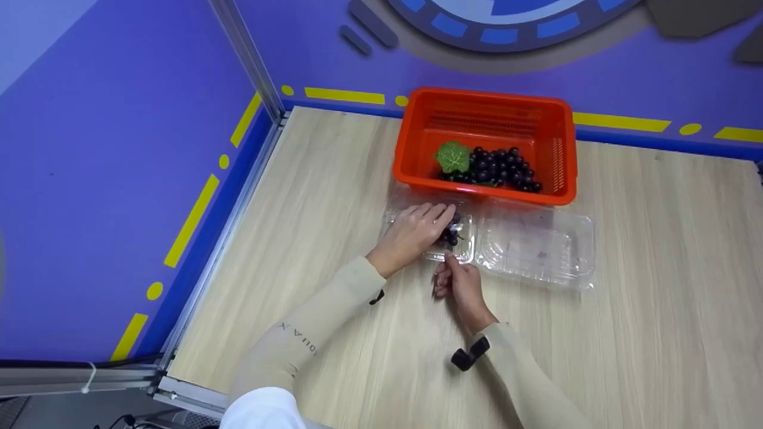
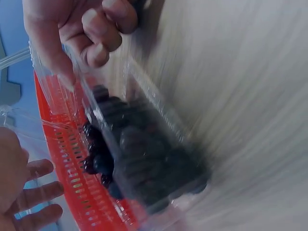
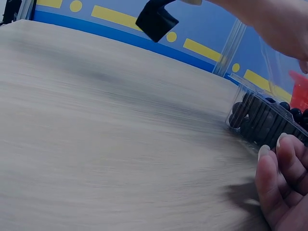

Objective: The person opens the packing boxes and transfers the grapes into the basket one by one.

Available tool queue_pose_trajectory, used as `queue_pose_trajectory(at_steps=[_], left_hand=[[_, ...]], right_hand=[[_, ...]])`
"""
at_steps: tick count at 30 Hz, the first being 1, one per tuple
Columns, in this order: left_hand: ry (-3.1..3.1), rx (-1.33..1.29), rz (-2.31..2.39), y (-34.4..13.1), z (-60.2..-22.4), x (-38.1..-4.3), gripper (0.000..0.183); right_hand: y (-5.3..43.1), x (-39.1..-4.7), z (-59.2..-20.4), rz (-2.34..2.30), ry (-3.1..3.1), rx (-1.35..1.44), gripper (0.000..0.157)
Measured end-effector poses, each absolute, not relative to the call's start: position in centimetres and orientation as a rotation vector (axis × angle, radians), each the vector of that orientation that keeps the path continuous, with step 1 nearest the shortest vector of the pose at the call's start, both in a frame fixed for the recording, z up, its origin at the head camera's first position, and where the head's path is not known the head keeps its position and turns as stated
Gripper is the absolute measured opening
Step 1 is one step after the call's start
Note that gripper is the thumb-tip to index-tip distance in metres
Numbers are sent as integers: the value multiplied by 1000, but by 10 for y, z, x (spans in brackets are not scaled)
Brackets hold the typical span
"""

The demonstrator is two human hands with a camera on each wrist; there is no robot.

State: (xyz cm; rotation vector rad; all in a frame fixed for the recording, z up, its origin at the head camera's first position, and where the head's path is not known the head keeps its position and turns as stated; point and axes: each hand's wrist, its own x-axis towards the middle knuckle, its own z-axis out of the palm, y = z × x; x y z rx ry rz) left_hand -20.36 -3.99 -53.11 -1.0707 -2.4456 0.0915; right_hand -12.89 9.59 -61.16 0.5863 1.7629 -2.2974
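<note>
A clear plastic clamshell box (image 1: 475, 241) lies unfolded on the table, its two halves side by side. Dark grapes (image 1: 451, 235) fill the left half, piled up to the rim in the left wrist view. My left hand (image 1: 415, 229) lies over these grapes and partly hides them; the left wrist view shows its fingers (image 2: 41, 195) spread and fairly straight. My right hand (image 1: 462, 286) is at the near edge of the box, thumb right at the rim. Its other fingers (image 3: 284, 161) bend loosely beside the outer wall.
Directly behind the box stands an orange-red plastic basket (image 1: 566, 149) holding more dark grapes (image 1: 501, 170) and a green leaf (image 1: 453, 157). Blue walls (image 1: 149, 119) bound the wooden table (image 1: 656, 298) at the back and left, with a metal frame (image 1: 238, 208) along the left edge.
</note>
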Motion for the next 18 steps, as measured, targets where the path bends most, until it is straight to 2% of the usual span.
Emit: queue_pose_trajectory(at_steps=[18], left_hand=[[-2317,-1193,-120,-45,-521,-211,41]], right_hand=[[100,-128,-609,-2287,1713,575,44]])
